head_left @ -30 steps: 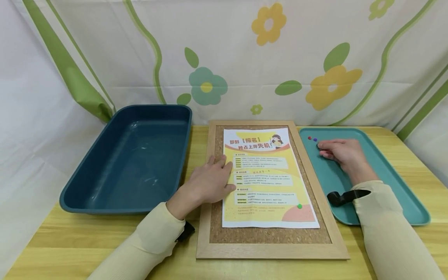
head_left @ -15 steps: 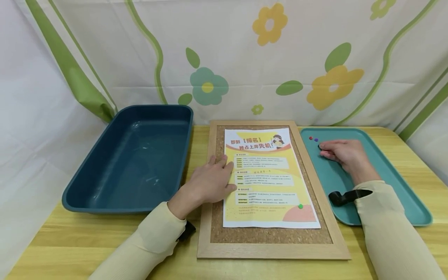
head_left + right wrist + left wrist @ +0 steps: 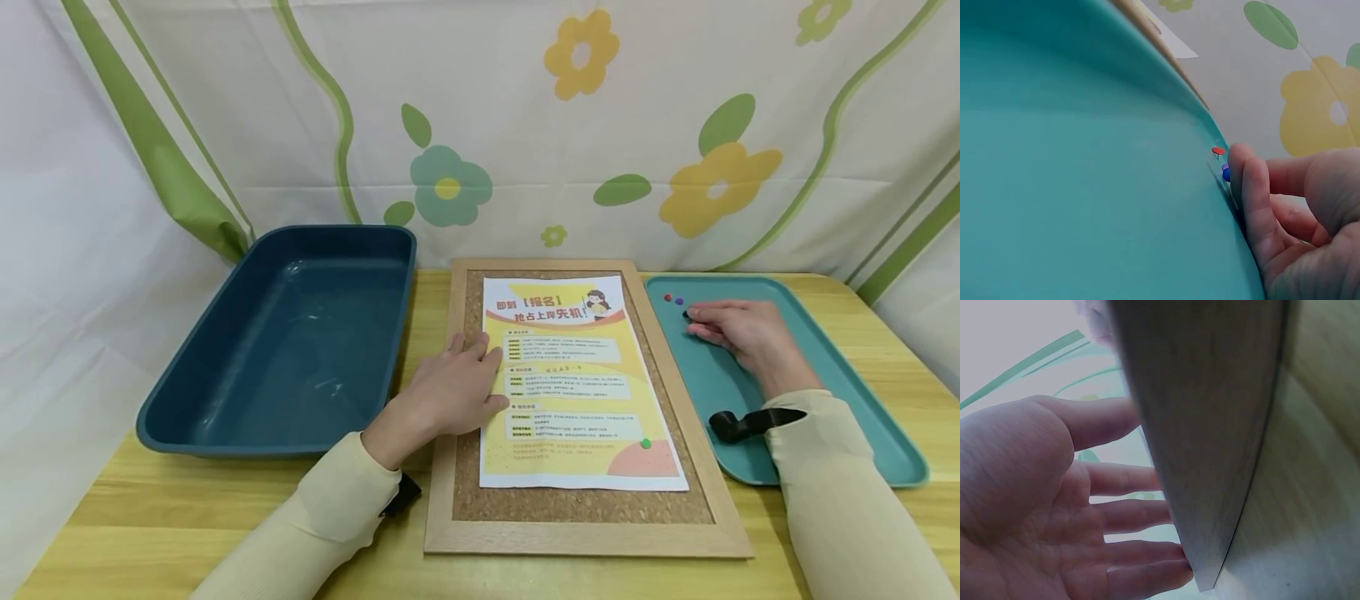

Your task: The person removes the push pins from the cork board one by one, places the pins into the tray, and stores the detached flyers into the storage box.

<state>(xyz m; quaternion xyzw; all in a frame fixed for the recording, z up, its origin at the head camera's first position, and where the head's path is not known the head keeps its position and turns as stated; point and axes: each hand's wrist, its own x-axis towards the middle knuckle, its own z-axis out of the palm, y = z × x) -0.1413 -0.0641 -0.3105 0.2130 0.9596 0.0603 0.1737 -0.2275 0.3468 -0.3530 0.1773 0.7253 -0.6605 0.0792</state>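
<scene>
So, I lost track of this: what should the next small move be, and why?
Probably the right hand should lift the dark pin off the tray: its fingers seem to pinch it, and the green pin is the only one visible on the paper.

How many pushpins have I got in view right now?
4 visible: a green pin on the poster, a red pin and a purple pin on the teal tray, and what looks like a dark pin pinched in the right hand. That hand may hide more.
</scene>
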